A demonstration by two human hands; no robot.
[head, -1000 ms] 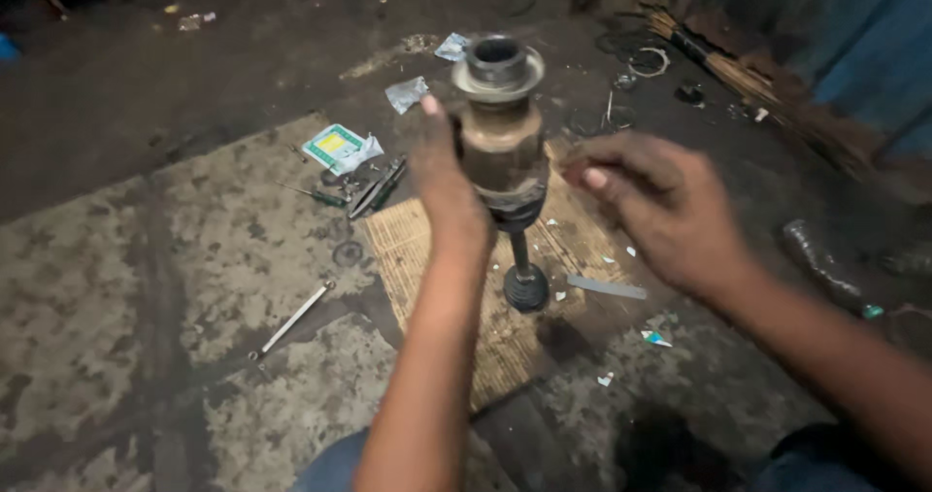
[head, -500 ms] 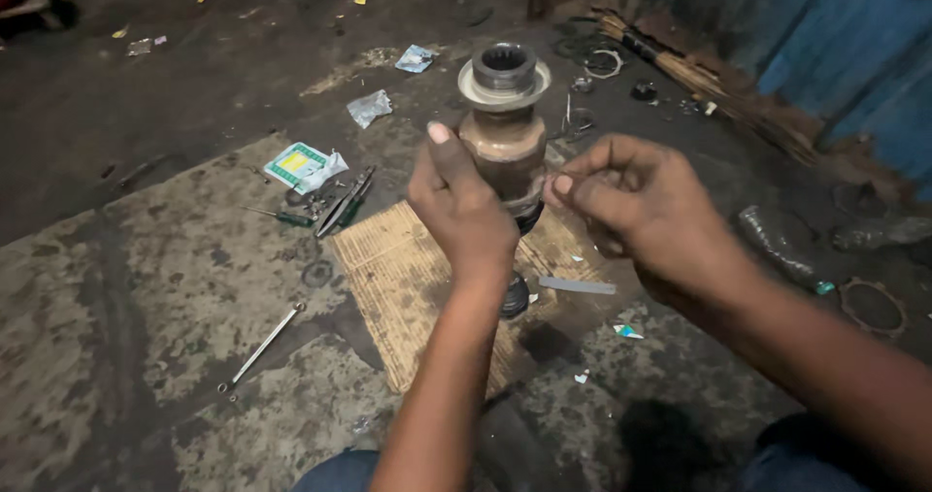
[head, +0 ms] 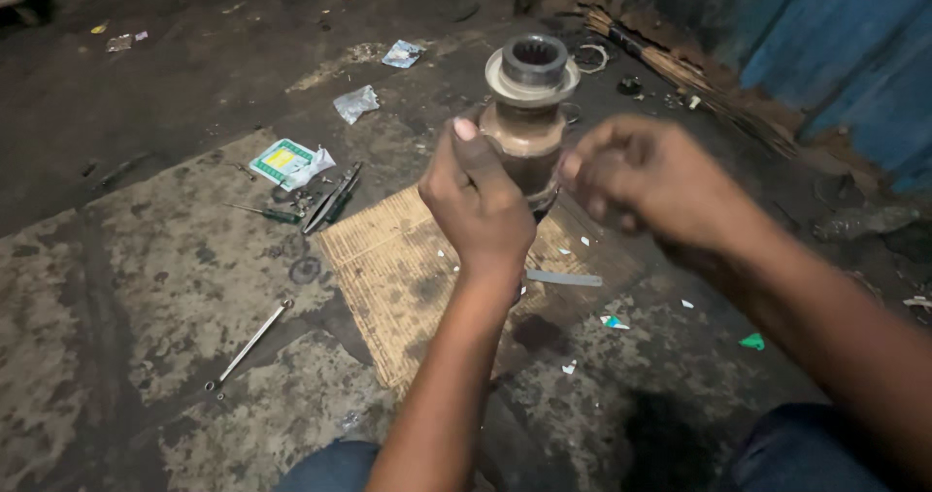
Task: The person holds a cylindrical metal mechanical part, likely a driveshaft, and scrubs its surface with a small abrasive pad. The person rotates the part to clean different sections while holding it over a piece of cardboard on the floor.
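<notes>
An axle joint [head: 530,89] stands upright in the middle of the view, a greasy metal cylinder with a splined open top and a wide collar. My left hand [head: 481,206] grips its body from the left, thumb pointing up along it, and hides the lower shaft. My right hand [head: 649,174] is blurred at the joint's right side, fingers curled close to its lower rim. Whether they pinch anything is not clear. Below the joint lies a sheet of brown cardboard [head: 388,259] on the stained floor.
A flat metal strip [head: 565,278] lies on the cardboard. To the left are a long wrench [head: 254,342], pliers [head: 330,199], a screwdriver [head: 264,213] and a green-and-yellow packet [head: 286,162]. A blue wall [head: 835,55], a bundle of sticks [head: 709,89] and a metal ring [head: 590,57] are at back right.
My left hand went from open beside the joint to gripping it. My right hand came in to the joint's right side and is moving there. The view shifted slightly.
</notes>
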